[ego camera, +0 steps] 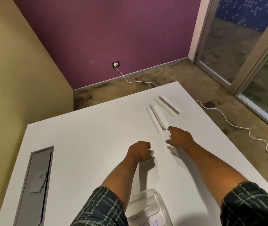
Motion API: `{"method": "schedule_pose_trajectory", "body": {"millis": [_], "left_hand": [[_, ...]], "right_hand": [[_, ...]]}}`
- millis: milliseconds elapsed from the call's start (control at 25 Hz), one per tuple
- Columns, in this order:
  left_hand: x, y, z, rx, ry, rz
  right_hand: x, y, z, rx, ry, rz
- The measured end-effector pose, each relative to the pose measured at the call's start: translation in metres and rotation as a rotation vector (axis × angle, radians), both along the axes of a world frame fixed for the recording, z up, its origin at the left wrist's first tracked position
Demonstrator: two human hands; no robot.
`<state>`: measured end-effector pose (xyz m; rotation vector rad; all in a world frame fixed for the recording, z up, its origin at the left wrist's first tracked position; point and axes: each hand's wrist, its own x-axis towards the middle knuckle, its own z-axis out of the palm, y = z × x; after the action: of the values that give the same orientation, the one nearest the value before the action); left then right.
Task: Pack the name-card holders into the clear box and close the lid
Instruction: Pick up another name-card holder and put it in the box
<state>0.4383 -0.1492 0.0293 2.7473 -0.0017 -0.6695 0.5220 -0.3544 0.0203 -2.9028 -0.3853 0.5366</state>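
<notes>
Two clear name-card holders lie on the white desk (pixel 84 144), out toward the far right. The nearer holder (pixel 155 119) sits just ahead of the right hand (pixel 179 137); the farther holder (pixel 166 104) lies just beyond it, close but apart, both angled the same way.

The right hand reaches for the nearer holder with fingers spread and relaxed, gripping nothing, its leading fingertip just short of the holder's near end. The left hand (pixel 140 151) is curled over the desk to the left of it, and something pale and thin glints beneath the knuckles. It may be pinching another holder, but the piece is too transparent to be sure.

Down at the near edge, between the forearms, waits the clear box (pixel 151 207), a paper label showing through it. Whether its lid is on or off I cannot make out.

Now the handling. These look like thin folded acrylic: light, stiff, and slick on this smooth desk, so a nudge at the end will likely send one skating instead of lifting. The long edges look narrow and sharp-cornered, and thin plastic like that can crack if twisted. The best hold is probably a pinch across the raised ridge near the middle, thumb on one face and fingers on the other, lifting straight up.

At the far left, a grey cable hatch (pixel 35 185) is set into the desk.
</notes>
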Motion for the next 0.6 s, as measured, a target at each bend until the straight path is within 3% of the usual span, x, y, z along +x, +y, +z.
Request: {"method": "schedule_pose_trajectory", "body": {"millis": [600], "left_hand": [[0.113, -0.036, -0.062, -0.337, 0.055, 0.283]], "right_hand": [[0.090, -0.004, -0.073, 0.017, -0.101, 0.041]]}}
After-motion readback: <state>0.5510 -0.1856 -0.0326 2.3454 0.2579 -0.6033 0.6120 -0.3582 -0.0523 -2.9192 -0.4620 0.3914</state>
